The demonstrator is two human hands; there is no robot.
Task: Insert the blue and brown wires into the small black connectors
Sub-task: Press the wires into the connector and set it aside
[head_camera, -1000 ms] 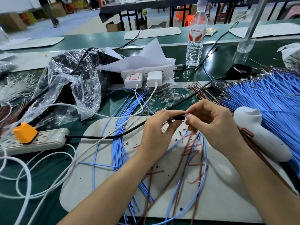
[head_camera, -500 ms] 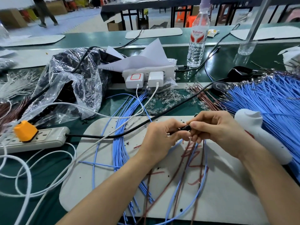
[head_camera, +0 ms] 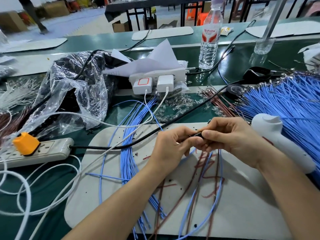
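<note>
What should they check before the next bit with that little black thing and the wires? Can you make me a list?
1. Connector pinched by left hand and right hand: ok.
2. Wires pushed fully in: cannot tell, fingers hide the holes.
3. Blue pile close beside the right hand: ok.
4. Brown pile just beyond the hands: ok.
5. Mat tidy: not ok, a black cable and loose wires cross it.

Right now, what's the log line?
left hand, right hand: pinching black connector | blue and brown wires: trailing below | white mat underneath
</note>
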